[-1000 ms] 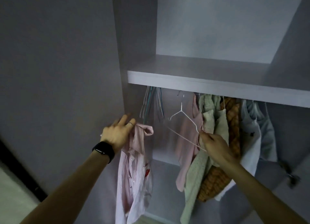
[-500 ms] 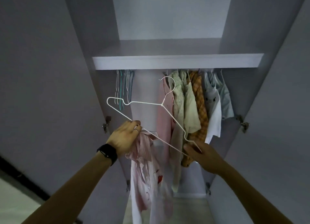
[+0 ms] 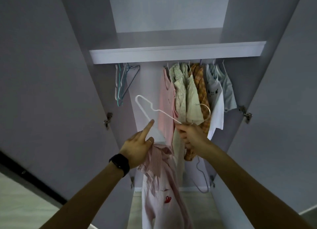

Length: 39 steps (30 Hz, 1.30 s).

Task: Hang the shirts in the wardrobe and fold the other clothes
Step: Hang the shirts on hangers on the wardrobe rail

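My left hand (image 3: 137, 146) grips the collar of a pink striped shirt (image 3: 161, 191) that hangs down in front of the open wardrobe; its index finger points up and touches the wire of a white hanger (image 3: 145, 107). My right hand (image 3: 192, 136) holds that hanger near its neck, with the hook (image 3: 205, 112) curving to the right. The hanger is tilted, off the rail, in front of the hung clothes. One end of it drops below my right hand.
Several shirts hang on the rail under the shelf (image 3: 176, 54): pink (image 3: 166, 98), pale green (image 3: 185, 95), orange check (image 3: 202, 86), white (image 3: 216, 98), light blue (image 3: 228, 91). Empty hangers (image 3: 121, 84) bunch at the rail's left. Both wardrobe doors stand open.
The hanger has been turned and lowered; my right hand has shifted from its lower bar to near the neck. My left index finger has stretched out against the wire.
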Motion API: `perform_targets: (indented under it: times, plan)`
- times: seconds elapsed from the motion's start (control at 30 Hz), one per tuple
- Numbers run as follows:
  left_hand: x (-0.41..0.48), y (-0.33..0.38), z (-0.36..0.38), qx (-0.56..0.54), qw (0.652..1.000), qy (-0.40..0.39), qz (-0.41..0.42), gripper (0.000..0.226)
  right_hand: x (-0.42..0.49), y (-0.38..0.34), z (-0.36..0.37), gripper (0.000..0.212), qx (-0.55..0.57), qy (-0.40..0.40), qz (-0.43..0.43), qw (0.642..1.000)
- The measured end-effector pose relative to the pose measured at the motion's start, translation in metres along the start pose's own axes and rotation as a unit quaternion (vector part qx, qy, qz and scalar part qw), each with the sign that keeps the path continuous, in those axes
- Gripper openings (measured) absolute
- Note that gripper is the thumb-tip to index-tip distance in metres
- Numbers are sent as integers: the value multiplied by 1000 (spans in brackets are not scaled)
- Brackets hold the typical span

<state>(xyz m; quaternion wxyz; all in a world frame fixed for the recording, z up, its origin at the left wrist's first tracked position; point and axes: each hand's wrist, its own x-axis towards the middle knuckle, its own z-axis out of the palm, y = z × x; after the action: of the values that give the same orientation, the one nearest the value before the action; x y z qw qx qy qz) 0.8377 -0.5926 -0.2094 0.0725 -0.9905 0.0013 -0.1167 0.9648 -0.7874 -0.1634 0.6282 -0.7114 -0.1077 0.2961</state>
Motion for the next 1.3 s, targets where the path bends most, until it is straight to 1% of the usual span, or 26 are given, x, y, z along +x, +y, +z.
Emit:
perform_targets:
  times: [0.03,0.1,0.13,0.17,0.23,0.27,0.33,0.37,0.43,0.47,0.53,0.57,0.6,0.63,0.7,0.73,0.77,0.83,0.93,1.0,1.03,1.1,1.17,1.23,1.27,1.3]
  plan:
    - [-1,0,-1,-6,1000,-11,-13,16,0,6,-4,34,12,38,-1,999]
    - [3,3,-7,-34,994,-66,-78,19,-4,21,-7,26,13,90,-20,996]
    - [7,5,-14,-62,986,-89,-122,21,-6,31,-4,21,-6,96,-32,995]
    - [10,5,-18,-92,979,-97,-153,21,-9,40,3,22,-36,93,-46,994]
    - [18,7,-23,-159,963,-88,-198,23,-16,57,23,49,-102,77,-83,988]
    - [20,10,-25,-200,953,-80,-214,22,-19,65,33,55,-127,69,-107,984]
    - [24,13,-30,-285,930,-70,-222,14,-24,70,54,38,-145,53,-143,978]
    - [26,13,-33,-323,917,-69,-224,9,-25,69,61,35,-142,51,-160,975]
    - [28,6,-39,-389,890,-57,-232,7,-20,67,66,39,-127,77,-202,968]
    - [27,0,-41,-420,874,-48,-240,7,-15,68,65,35,-131,99,-218,962]
    - [22,-15,-44,-472,845,-40,-249,10,-9,65,62,17,-165,121,-228,952]
    - [19,-23,-45,-480,840,-37,-249,10,-6,64,60,13,-185,115,-224,950]
    - [15,-30,-46,-468,848,-31,-248,9,-4,61,57,12,-204,109,-222,947]
    - [11,-38,-47,-428,869,-20,-248,7,-2,56,53,12,-221,110,-223,943]
    - [4,-58,-55,-275,922,-22,-272,11,3,44,34,9,-227,135,-220,939]
    - [-3,-68,-61,-196,934,-29,-296,18,6,38,21,9,-221,154,-210,940]
    - [-8,-79,-64,-142,937,-34,-317,25,10,32,6,12,-218,175,-198,940]
    - [-15,-93,-72,-95,934,-26,-342,33,16,20,-16,16,-247,190,-184,932]
    - [-7,-89,-80,-25,952,-16,-304,34,21,4,-27,13,-322,174,-190,911]
    - [0,-86,-85,-40,951,-4,-306,30,23,-4,-30,8,-332,178,-201,904]
    - [2,-85,-85,-79,946,11,-315,26,23,-8,-32,5,-333,185,-200,903]
    - [6,-86,-85,-203,918,54,-335,15,22,-13,-37,6,-341,196,-182,901]
    - [13,-83,-90,-329,879,88,-333,13,22,-17,-42,11,-346,200,-159,903]
    - [22,-78,-98,-393,857,94,-320,15,20,-19,-46,11,-320,191,-162,914]
    - [27,-76,-101,-409,851,91,-317,15,18,-19,-46,7,-299,181,-163,923]
    - [34,-74,-103,-415,850,87,-313,14,15,-18,-47,11,-282,179,-165,928]
